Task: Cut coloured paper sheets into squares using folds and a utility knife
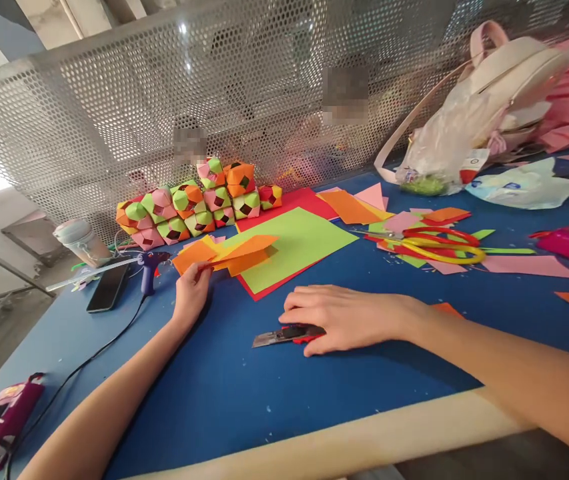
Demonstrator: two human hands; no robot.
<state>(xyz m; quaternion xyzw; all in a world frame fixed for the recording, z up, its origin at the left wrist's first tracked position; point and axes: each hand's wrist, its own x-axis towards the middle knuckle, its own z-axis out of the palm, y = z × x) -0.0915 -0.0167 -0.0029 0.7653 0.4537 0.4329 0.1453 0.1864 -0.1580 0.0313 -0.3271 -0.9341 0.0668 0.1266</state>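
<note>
The left hand (191, 293) has its thumb and fingers (203, 270) pinched shut on the near corner of a folded piece of orange paper (229, 253). The paper fans out away from the fingertips, up and to the right, and its far end lies over a green sheet (297, 243). The left forearm runs in from the lower left, low over the desk (224, 393), with the wrist nearly straight and the back of the hand facing the camera.

The right hand (349, 317) lies palm down on the desk with its fingers (304, 300) stretched out almost flat and pointing left, not curled round anything. A knife (284, 335) with a red and black handle lies under the lowest fingers, next to the thumb. Its grey blade end sticks out to the left, past the fingertips. The right forearm comes in from the lower right across the pale desk edge.

Just left of the left fingers are a glue gun (148, 268) and a dark phone (107, 287). Beyond those fingers a row of folded paper blocks (199, 200) stands against a mesh screen (164, 100). Well beyond the right hand, scissors (439, 245) with yellow and red handles lie on paper scraps.
</note>
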